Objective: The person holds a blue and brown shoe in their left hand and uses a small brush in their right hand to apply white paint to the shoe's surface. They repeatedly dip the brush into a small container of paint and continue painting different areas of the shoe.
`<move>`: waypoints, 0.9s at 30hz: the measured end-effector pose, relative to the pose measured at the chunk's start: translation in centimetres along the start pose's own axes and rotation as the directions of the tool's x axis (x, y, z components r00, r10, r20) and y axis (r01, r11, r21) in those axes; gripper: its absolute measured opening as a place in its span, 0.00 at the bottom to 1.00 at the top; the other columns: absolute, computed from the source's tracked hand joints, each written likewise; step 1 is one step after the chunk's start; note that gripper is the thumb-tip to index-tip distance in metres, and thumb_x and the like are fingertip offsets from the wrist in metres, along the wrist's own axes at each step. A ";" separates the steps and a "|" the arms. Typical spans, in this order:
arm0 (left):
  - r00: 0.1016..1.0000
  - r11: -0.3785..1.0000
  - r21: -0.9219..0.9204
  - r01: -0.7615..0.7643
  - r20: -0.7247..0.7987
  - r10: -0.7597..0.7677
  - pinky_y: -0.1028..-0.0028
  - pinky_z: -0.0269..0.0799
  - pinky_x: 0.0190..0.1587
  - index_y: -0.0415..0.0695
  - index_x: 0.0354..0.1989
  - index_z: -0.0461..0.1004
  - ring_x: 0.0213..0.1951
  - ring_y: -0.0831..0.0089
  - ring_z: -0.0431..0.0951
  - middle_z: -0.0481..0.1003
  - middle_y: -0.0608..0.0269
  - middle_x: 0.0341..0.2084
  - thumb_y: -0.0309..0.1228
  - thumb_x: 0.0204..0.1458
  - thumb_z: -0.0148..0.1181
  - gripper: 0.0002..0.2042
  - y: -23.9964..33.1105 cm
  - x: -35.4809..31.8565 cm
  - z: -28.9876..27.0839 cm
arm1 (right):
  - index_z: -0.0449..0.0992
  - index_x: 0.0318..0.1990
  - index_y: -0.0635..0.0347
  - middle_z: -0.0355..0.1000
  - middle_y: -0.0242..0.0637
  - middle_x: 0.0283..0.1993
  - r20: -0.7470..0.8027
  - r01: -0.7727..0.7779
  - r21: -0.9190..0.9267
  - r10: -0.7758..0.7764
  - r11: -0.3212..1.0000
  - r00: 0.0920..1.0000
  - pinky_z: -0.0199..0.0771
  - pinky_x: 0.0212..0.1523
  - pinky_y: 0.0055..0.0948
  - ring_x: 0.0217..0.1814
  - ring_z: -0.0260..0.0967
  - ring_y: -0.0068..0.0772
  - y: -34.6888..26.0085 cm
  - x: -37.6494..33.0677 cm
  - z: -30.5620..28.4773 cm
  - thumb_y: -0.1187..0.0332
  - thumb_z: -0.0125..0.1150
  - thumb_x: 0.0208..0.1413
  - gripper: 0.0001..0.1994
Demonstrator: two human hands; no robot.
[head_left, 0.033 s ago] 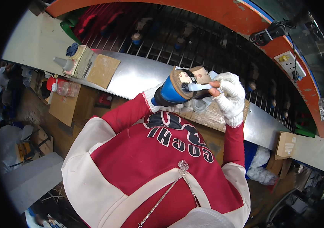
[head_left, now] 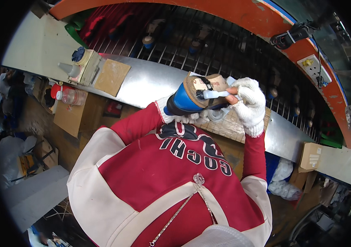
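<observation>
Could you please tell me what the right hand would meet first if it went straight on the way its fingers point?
Probably the shoe: the right hand points left, its brush leading toward the shoe's tan face. Depth is unclear here; the brush may already touch it.

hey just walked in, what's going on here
Someone is working on a piece of footwear with both hands. The gloved left hand, partly hidden, holds up a blue shoe form with a tan sole on it. The gloved right hand holds a white-handled brush, its dark tip right at the sole; whether it touches is hard to tell. Just beneath, a small clear cup sits on a gridded board.
</observation>
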State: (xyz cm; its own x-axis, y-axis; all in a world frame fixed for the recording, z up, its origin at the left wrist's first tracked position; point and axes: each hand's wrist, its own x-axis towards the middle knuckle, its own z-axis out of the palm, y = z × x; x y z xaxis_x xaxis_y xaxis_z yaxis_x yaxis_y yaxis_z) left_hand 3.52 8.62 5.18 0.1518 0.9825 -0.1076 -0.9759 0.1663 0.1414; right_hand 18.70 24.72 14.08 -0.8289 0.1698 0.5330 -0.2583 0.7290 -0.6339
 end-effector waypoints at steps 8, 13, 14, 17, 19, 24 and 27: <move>0.976 0.984 0.082 0.156 0.144 -0.166 0.74 0.77 0.26 0.46 0.70 0.58 0.27 0.69 0.78 0.77 0.48 0.47 0.44 0.65 0.51 0.28 -1.3 -1.0 -0.1 | 0.84 0.33 0.57 0.77 0.35 0.34 0.082 0.049 -0.046 -0.045 0.998 0.996 0.64 0.41 0.32 0.39 0.71 0.35 0.8 0.6 -0.9 0.67 0.74 0.41 0.10; 0.987 0.946 0.323 -0.033 0.161 -0.021 0.64 0.83 0.33 0.42 0.71 0.53 0.34 0.58 0.82 0.74 0.35 0.45 0.47 0.63 0.53 0.33 -0.5 -0.9 -0.5 | 0.84 0.32 0.57 0.76 0.35 0.34 -0.014 -0.082 -0.061 0.081 0.995 0.997 0.63 0.41 0.32 0.39 0.71 0.33 0.9 -0.7 -2.2 0.67 0.73 0.42 0.08; 0.994 0.970 0.220 -0.102 -0.007 0.106 0.60 0.85 0.39 0.40 0.70 0.53 0.36 0.54 0.84 0.73 0.32 0.46 0.48 0.63 0.54 0.34 -0.3 -0.6 -1.1 | 0.83 0.31 0.56 0.76 0.34 0.34 -0.099 -0.129 -0.252 0.108 0.959 0.989 0.62 0.41 0.32 0.39 0.71 0.33 0.5 -1.4 -2.0 0.67 0.74 0.42 0.08; 0.944 0.916 0.258 -0.307 0.204 0.259 0.62 0.80 0.53 0.46 0.68 0.62 0.50 0.61 0.79 0.72 0.48 0.56 0.51 0.63 0.53 0.30 1.7 1.5 -3.5 | 0.80 0.30 0.53 0.76 0.30 0.35 -0.258 -0.100 -0.447 -0.021 0.889 0.966 0.58 0.42 0.33 0.36 0.70 0.31 -0.8 -2.9 0.2 0.68 0.76 0.40 0.10; 0.891 0.774 0.459 -0.435 0.098 0.443 0.63 0.78 0.56 0.48 0.67 0.64 0.55 0.63 0.77 0.72 0.52 0.59 0.55 0.61 0.54 0.31 3.2 1.9 -5.3 | 0.79 0.29 0.51 0.76 0.29 0.35 -0.187 -0.060 -0.410 -0.020 0.910 0.982 0.57 0.41 0.32 0.35 0.69 0.29 -2.3 -4.1 1.3 0.69 0.77 0.39 0.10; 0.954 0.949 0.151 -0.276 0.161 0.252 0.62 0.77 0.58 0.46 0.67 0.64 0.56 0.64 0.77 0.72 0.52 0.59 0.59 0.59 0.54 0.35 5.4 2.1 -6.8 | 0.83 0.32 0.58 0.76 0.34 0.34 -0.283 -0.225 -0.357 0.124 0.907 0.951 0.62 0.41 0.30 0.38 0.71 0.31 -1.2 -2.5 0.7 0.70 0.76 0.43 0.08; 0.951 0.895 0.328 -0.302 0.174 0.257 0.63 0.74 0.61 0.44 0.69 0.61 0.60 0.63 0.74 0.69 0.51 0.62 0.60 0.58 0.55 0.39 4.5 2.3 -6.3 | 0.83 0.33 0.59 0.76 0.35 0.36 -0.436 -0.375 -0.400 0.186 0.836 0.880 0.65 0.36 0.32 0.35 0.71 0.33 1.4 -0.6 -0.5 0.69 0.74 0.47 0.07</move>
State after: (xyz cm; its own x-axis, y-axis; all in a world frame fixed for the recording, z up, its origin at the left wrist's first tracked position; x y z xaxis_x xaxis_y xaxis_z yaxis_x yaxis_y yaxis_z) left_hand -1.49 11.06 -0.66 -0.0796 0.9913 0.1049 -0.8681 -0.1207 0.4815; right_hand 19.09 25.98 13.21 -0.5612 0.5747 0.5956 0.2935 0.8111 -0.5059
